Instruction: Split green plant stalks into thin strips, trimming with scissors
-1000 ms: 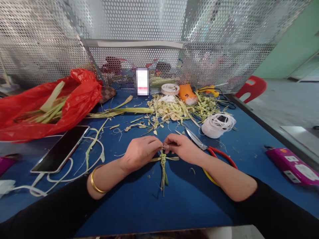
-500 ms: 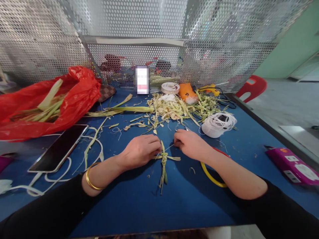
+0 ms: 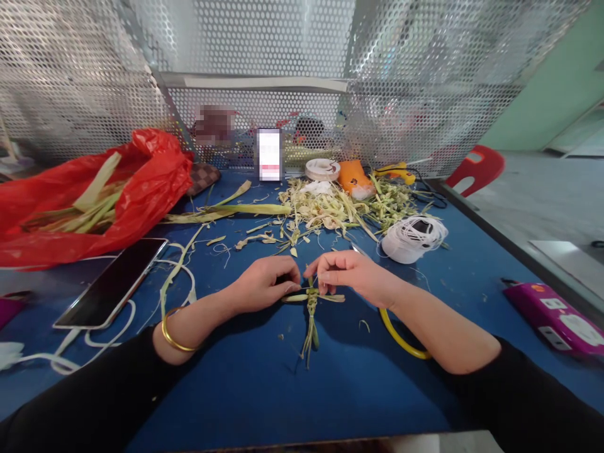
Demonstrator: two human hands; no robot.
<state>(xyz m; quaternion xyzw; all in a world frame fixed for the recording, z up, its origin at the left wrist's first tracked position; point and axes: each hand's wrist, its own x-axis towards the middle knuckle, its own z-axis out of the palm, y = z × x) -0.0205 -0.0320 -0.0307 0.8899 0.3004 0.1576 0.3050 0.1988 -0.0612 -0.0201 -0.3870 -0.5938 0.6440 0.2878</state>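
A small cross-shaped figure of tied plant strips (image 3: 312, 308), apparently husk, lies on the blue table between my hands. Its two short arms stick out sideways and its loose ends fan toward me. My left hand (image 3: 267, 283) is closed at its left, thumb and fingertip pinching a thin thread that runs to the tied middle. Over the figure's upper right, my right hand (image 3: 353, 274) bends its fingers around the thread, index fingertip near the top of the figure. The thread is mostly hidden there. Scissors (image 3: 401, 340) with a yellow handle lie partly beneath my right forearm.
Behind my hands is a heap of husk scraps (image 3: 325, 207). A white string spool (image 3: 401, 242) stands right of it. At left are a red plastic bag (image 3: 155, 189) and a phone (image 3: 113, 283) with cables. A purple box (image 3: 552, 314) lies far right; perforated metal panels (image 3: 255, 44) rise behind.
My right hand has moved left, onto the figure's upper right, and its fingers have turned inward. My left fingertips have shifted slightly, with the thumb now showing. The figure has barely moved.
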